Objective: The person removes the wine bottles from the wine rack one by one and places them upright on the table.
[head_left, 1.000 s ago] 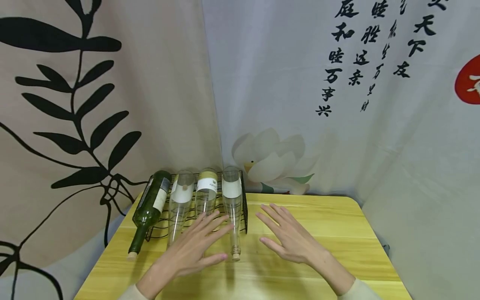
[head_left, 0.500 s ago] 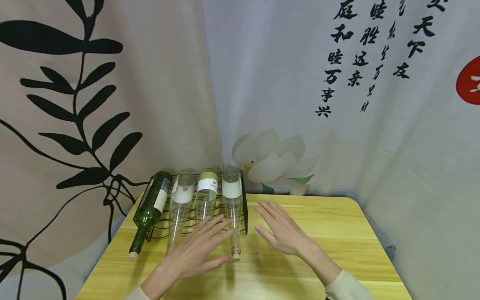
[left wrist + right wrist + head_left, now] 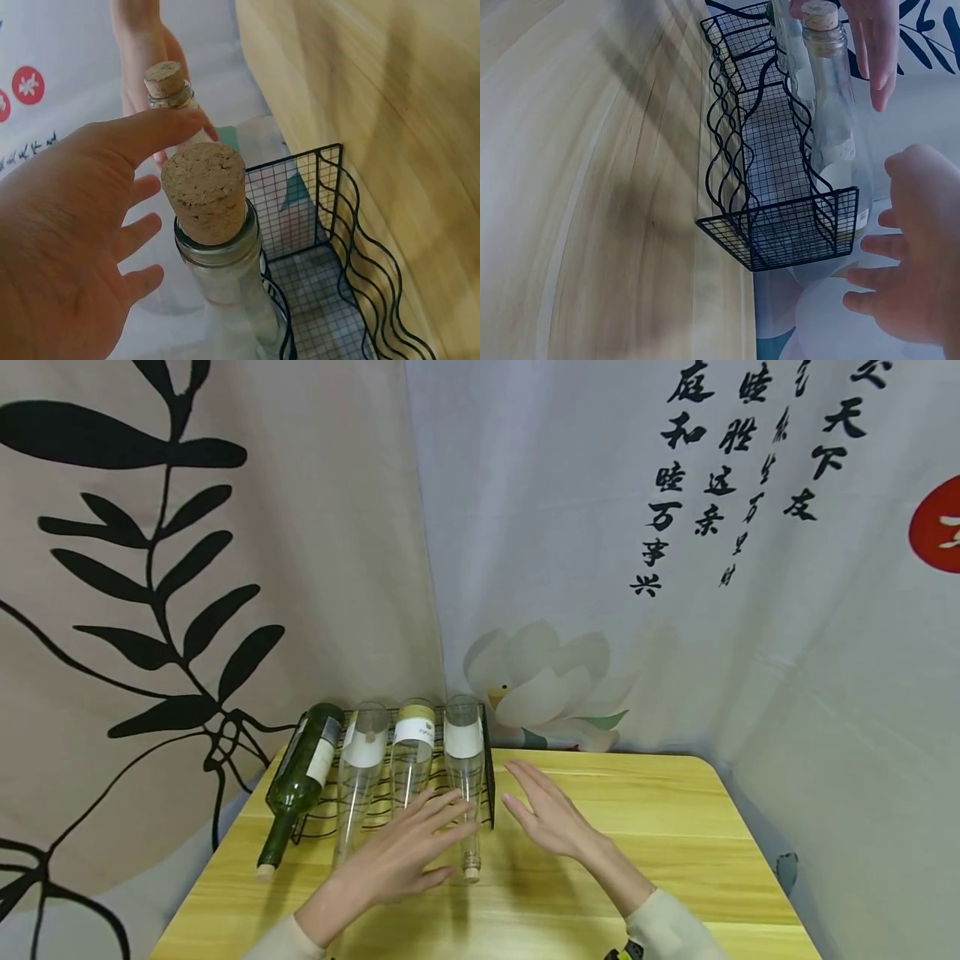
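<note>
A black wire rack bears a row of corked bottles lying on its top. Leftmost is a green bottle with a white label; to its right are three clear glass bottles, the left one, the middle one and the right one. My left hand hovers with spread fingers over the necks of the clear bottles, holding nothing. In the left wrist view its thumb overlaps a bottle near a cork. My right hand, fingers straight, hangs right of the rack, apart from the bottles.
The rack stands at the back left of a wooden table. Behind it hang cloth curtains printed with dark leaves, a pale flower and writing. A black and yellow item shows at the right sleeve.
My right hand has drifted left towards the rack. My left hand has shifted slightly right. The bottles and rack have stayed in place.
</note>
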{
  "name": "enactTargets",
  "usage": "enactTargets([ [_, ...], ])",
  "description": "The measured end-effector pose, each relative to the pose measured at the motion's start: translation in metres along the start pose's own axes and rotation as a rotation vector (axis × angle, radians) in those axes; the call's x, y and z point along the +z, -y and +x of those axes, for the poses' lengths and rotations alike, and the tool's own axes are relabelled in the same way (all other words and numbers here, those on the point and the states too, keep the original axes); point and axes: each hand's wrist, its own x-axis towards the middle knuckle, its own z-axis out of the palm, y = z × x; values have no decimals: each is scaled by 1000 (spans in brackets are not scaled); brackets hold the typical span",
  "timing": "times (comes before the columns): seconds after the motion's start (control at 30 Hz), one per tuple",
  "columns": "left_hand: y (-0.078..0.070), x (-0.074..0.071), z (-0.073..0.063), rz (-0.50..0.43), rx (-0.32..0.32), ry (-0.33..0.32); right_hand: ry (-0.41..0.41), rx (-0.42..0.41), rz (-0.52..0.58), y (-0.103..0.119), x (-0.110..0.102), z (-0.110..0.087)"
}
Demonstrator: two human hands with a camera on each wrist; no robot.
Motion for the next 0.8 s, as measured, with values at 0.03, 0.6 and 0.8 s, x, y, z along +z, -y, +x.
enactTargets([
  [0.03,0,0,1,-4,2,10,2,9,18,0,2,2],
  [0.6,-1,-2,15,39,47,78,-14,186,249,-6,28,21],
  [0.8,-1,-2,20,46,55,104,-5,232,341,-9,34,28],
])
